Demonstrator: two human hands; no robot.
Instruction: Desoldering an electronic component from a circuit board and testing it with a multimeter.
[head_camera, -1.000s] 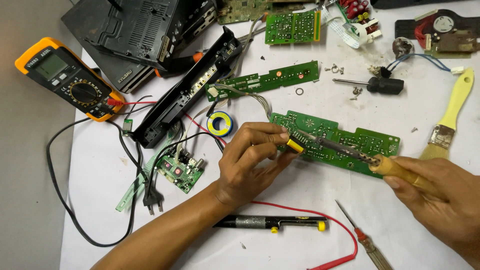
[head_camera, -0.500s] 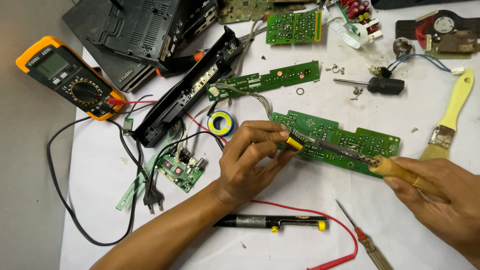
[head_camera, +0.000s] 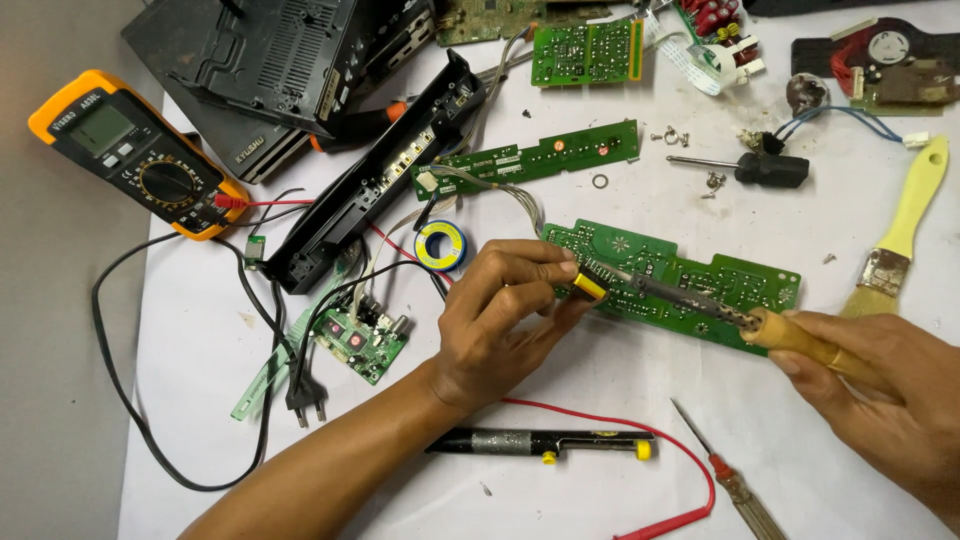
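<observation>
Your right hand is closed around the soldering iron by its wooden handle; your left hand pinches a yellow-tipped tool. Judge the green circuit board stiff but fragile: hold its edges.

Five green circuit boards, one multimeter, one paintbrush, two hands.

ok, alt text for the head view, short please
A person's right hand holds a wooden-handled soldering iron with its tip at a long green circuit board, while the left hand pinches a small yellow piece beside the tip. Around them on the white work surface lie a multimeter, a paintbrush and more boards.
</observation>
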